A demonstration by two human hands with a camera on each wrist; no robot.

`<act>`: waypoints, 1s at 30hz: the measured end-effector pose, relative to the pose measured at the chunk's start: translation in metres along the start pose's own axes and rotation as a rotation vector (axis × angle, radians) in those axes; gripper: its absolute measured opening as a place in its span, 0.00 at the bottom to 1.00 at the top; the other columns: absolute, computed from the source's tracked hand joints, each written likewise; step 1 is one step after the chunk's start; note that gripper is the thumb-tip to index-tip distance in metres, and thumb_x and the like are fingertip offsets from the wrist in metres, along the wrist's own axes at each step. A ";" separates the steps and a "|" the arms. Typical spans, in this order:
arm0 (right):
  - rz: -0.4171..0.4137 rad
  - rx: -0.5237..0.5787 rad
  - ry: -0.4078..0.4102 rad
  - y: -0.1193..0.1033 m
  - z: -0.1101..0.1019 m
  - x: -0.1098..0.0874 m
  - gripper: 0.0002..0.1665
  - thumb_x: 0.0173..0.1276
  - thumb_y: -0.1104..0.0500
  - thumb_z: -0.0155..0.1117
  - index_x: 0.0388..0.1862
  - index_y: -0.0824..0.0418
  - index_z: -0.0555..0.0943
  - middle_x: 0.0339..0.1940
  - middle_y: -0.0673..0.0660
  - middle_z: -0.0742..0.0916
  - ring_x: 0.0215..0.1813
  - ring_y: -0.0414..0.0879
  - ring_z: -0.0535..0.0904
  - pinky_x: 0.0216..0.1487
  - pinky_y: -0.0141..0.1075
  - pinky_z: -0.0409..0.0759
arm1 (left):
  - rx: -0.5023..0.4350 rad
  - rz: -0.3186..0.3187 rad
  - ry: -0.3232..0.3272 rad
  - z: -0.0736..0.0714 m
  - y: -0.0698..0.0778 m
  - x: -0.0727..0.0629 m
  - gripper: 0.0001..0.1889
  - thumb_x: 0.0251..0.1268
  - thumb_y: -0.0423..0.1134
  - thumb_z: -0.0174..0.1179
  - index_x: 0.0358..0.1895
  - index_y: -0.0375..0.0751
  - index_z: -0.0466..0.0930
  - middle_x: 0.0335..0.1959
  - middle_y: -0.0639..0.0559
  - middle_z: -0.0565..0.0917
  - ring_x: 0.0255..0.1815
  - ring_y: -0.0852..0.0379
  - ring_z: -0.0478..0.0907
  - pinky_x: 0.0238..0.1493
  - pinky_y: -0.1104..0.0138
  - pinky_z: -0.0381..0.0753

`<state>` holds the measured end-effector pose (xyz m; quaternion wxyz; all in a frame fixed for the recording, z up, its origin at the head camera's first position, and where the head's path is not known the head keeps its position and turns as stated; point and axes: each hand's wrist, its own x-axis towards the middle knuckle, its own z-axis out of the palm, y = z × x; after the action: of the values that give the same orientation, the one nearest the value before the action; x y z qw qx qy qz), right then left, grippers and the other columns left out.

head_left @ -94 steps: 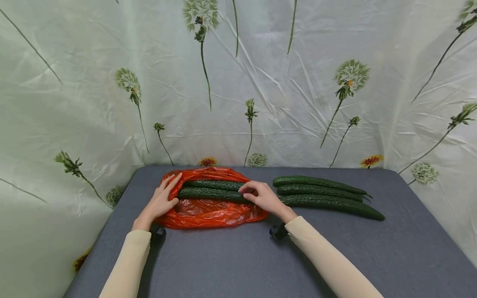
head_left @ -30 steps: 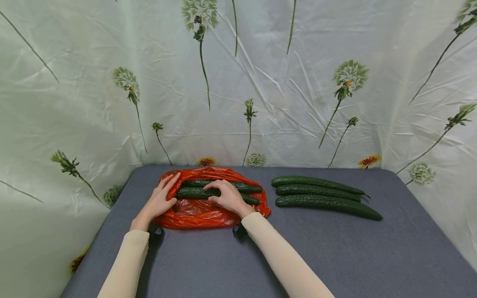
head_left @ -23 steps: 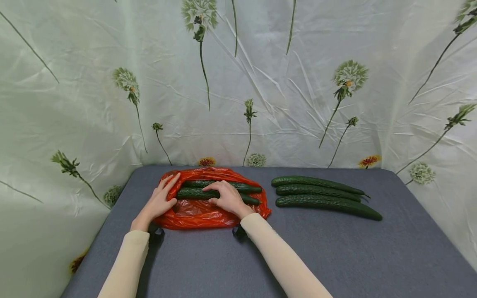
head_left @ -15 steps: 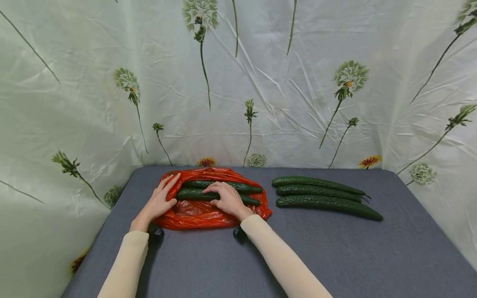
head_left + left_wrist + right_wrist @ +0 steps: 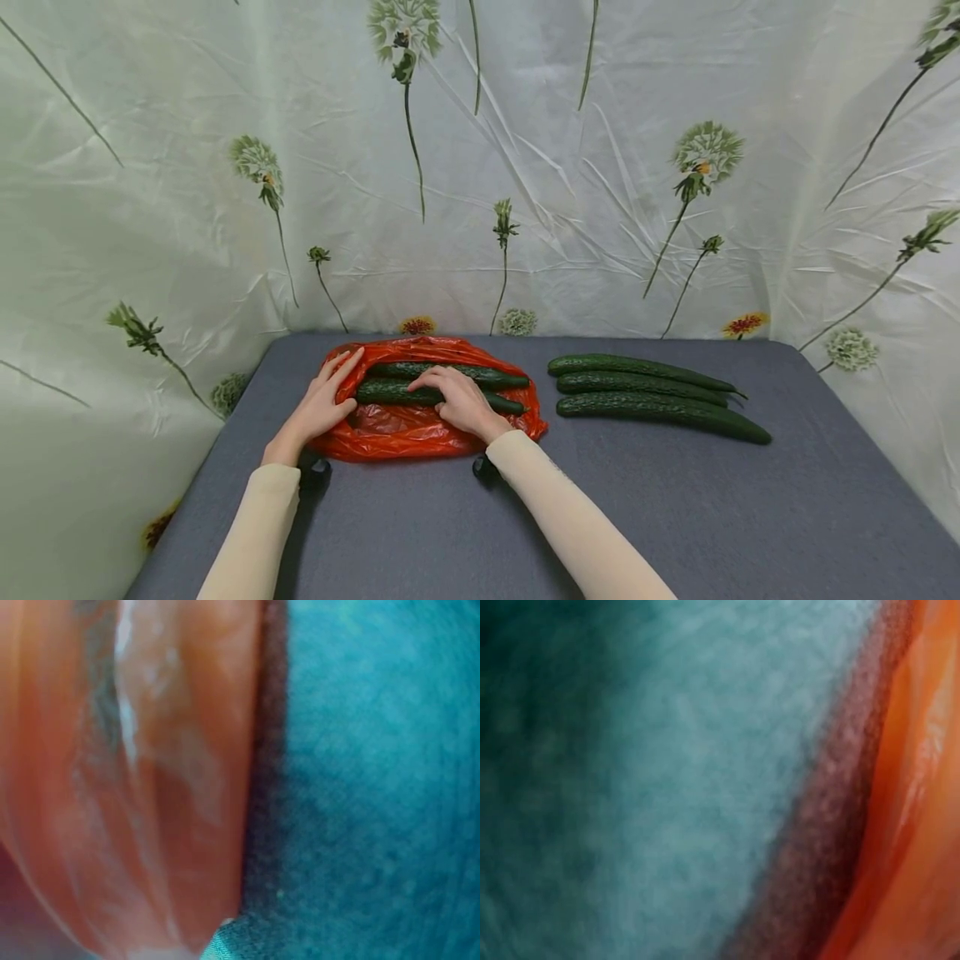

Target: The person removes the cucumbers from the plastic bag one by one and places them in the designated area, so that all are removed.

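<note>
In the head view a red plastic bag (image 5: 405,446) lies on its side on the table, its mouth gaping. Inside rest two long dark green cucumbers, the far cucumber (image 5: 495,378) and the near cucumber (image 5: 390,391). My left hand (image 5: 322,408) lies on the bag's left rim, fingers spread and fairly straight, thumb over the edge. My right hand (image 5: 461,400) reaches over the near cucumber, bent fingers across it and thumb on its near side. Both wrist views show only blurred bag plastic (image 5: 172,825) and cloth; no fingers appear there.
Three more cucumbers (image 5: 660,412) lie side by side on the grey cloth-covered table (image 5: 420,533), right of the bag. Behind and to the sides hangs a pale curtain (image 5: 360,167) printed with dandelions.
My right hand has moved left from the cucumbers' right ends to mid-length. Both right ends now show within the bag. Over the last half second the right thumb shifts slightly right; the left hand stays.
</note>
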<state>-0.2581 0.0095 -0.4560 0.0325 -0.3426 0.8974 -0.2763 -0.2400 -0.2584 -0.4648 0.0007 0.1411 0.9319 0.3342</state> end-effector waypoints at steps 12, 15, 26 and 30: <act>-0.049 0.067 0.059 0.002 -0.001 -0.001 0.34 0.56 0.79 0.55 0.57 0.51 0.81 0.58 0.50 0.79 0.59 0.46 0.74 0.44 0.33 0.70 | 0.008 0.013 0.003 0.000 0.000 0.000 0.42 0.57 0.30 0.53 0.77 0.47 0.47 0.73 0.33 0.47 0.65 0.23 0.49 0.55 0.30 0.53; -0.063 0.085 0.081 0.000 -0.002 -0.001 0.34 0.55 0.80 0.54 0.56 0.53 0.82 0.57 0.51 0.80 0.58 0.45 0.74 0.43 0.32 0.70 | 0.005 0.019 0.006 0.000 -0.001 -0.001 0.42 0.57 0.31 0.53 0.77 0.47 0.47 0.73 0.33 0.47 0.65 0.23 0.49 0.55 0.30 0.53; -0.047 0.096 0.072 -0.003 -0.006 -0.001 0.33 0.57 0.81 0.51 0.57 0.58 0.81 0.57 0.53 0.81 0.61 0.48 0.72 0.59 0.41 0.70 | 0.009 0.009 0.011 0.001 0.000 -0.002 0.42 0.57 0.30 0.53 0.77 0.46 0.48 0.74 0.34 0.47 0.65 0.23 0.49 0.55 0.30 0.53; -0.046 0.104 0.066 -0.002 -0.010 -0.002 0.33 0.57 0.81 0.51 0.57 0.58 0.81 0.57 0.53 0.80 0.61 0.49 0.72 0.56 0.40 0.72 | 0.010 0.002 0.010 0.000 0.000 -0.001 0.42 0.57 0.30 0.53 0.77 0.47 0.47 0.74 0.35 0.47 0.65 0.23 0.49 0.56 0.30 0.53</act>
<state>-0.2574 0.0144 -0.4469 0.0143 -0.3517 0.8743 -0.3343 -0.2388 -0.2585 -0.4652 -0.0050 0.1402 0.9333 0.3304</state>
